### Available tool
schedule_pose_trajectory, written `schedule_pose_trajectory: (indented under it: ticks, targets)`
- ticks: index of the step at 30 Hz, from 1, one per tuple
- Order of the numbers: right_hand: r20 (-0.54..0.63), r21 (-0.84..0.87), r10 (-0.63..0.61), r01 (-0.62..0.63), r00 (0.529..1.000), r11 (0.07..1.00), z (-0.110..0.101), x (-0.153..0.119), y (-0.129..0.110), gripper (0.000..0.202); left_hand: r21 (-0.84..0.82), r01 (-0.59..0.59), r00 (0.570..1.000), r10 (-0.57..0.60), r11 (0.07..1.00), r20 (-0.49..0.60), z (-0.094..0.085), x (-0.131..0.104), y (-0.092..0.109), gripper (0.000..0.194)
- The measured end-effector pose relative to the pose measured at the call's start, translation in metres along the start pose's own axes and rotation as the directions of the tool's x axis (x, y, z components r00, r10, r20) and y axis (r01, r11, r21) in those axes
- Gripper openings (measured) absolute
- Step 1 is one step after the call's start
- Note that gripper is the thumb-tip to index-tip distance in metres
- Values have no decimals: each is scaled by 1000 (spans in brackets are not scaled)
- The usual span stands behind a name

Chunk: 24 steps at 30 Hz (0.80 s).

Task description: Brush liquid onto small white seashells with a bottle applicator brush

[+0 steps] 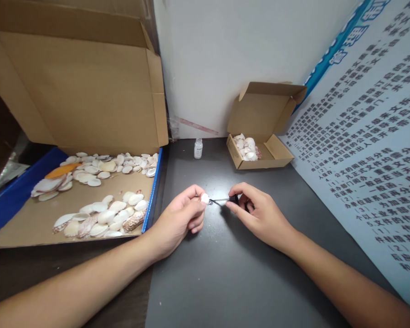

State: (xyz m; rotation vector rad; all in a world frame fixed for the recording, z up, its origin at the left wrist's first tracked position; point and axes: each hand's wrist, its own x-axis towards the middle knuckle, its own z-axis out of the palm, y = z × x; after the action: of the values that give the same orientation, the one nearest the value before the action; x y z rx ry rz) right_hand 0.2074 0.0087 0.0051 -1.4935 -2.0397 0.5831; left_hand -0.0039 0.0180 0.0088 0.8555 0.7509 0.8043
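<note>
Pinched between the thumb and fingers of my left hand (182, 212) is a small white seashell (205, 198). My right hand (256, 207), from the other side, grips a thin-shafted tool (221, 199) by its black handle (233, 199); its exact kind is too small to tell. The shaft points left, and its tip is at or very near the shell; I cannot tell whether they touch. Small pale specks lie on the dark grey tabletop (198, 282) near the hands. Beyond them stands an uncapped small glass bottle (198, 149) with a label.
A large open cardboard box (27, 223) with blue sides holds many seashells (104, 216) on the left. At the back right, a small open carton (276, 157) holds more shells (248, 148). A white panel (253, 50) and a printed poster (372, 150) border the table.
</note>
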Motion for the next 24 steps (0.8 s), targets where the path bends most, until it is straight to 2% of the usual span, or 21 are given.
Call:
schedule_pose_trajectory:
  ticks: [13, 24]
  targets:
    - [-44, -12, -31, 30, 999, 999, -7, 1, -1, 7, -5, 9, 1000, -9, 1000, -8, 0, 0, 2, 15]
    - [-15, 23, -33, 33, 999, 999, -4, 3, 2, 7, -14, 4, 1000, -4, 1000, 15, -2, 1, -1, 10]
